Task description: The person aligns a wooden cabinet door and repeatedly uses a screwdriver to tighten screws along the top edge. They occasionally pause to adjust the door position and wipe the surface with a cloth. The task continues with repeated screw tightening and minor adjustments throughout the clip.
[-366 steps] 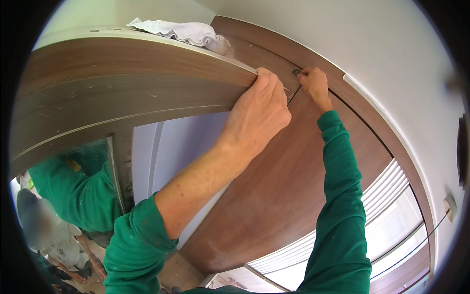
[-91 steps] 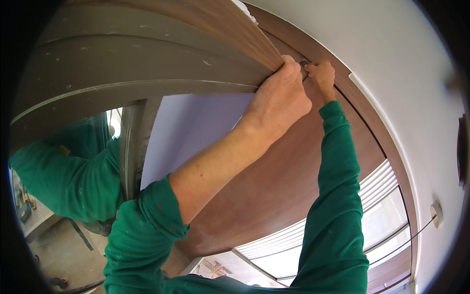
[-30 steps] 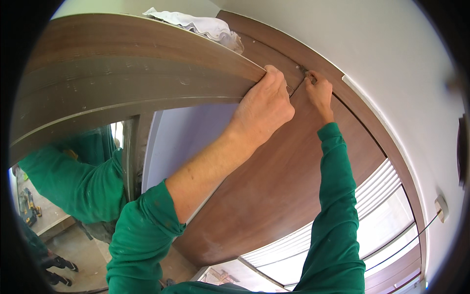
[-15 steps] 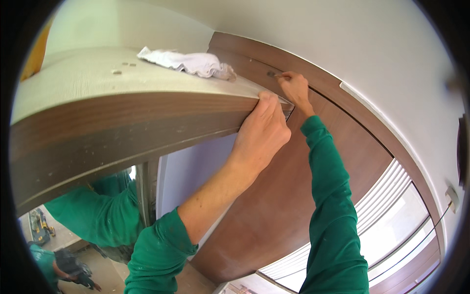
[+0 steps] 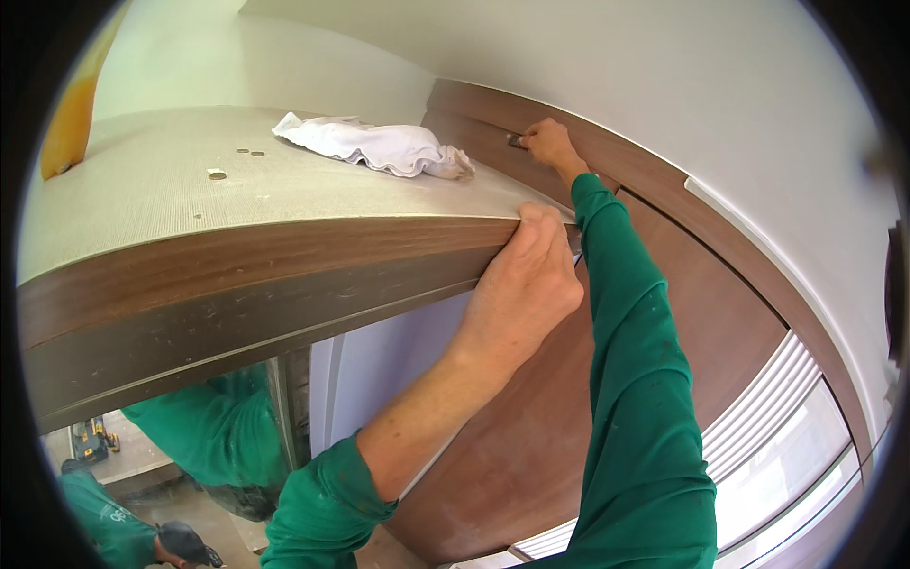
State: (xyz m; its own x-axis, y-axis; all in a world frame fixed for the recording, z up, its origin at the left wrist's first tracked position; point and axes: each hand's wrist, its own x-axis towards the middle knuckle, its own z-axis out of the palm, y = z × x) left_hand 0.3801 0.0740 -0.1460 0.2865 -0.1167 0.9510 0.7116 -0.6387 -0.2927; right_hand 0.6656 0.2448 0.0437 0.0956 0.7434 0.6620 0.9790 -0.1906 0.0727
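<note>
My left hand [image 5: 533, 275] is closed over the front corner of the brown wooden cabinet [image 5: 284, 248], fingers hooked on its top edge. Farther off, my right hand [image 5: 550, 147] pinches a small dark tool [image 5: 517, 140], too small to name surely, against the brown wood panel [image 5: 474, 133] under the ceiling. A crumpled white cloth [image 5: 379, 147] lies on the pale cabinet top [image 5: 171, 204], between the two hands and the back wall.
A yellow-orange object [image 5: 76, 119] stands at the far left of the cabinet top. Brown door panels [image 5: 531, 417] rise at the right, with white slats [image 5: 773, 408]. In the mirror [image 5: 204, 427] below show green sleeves, a person in a dark cap and a power tool.
My right hand and the small tool have shifted left along the panel, and the arm reaches farther. The left hand keeps its grip while the view has tilted.
</note>
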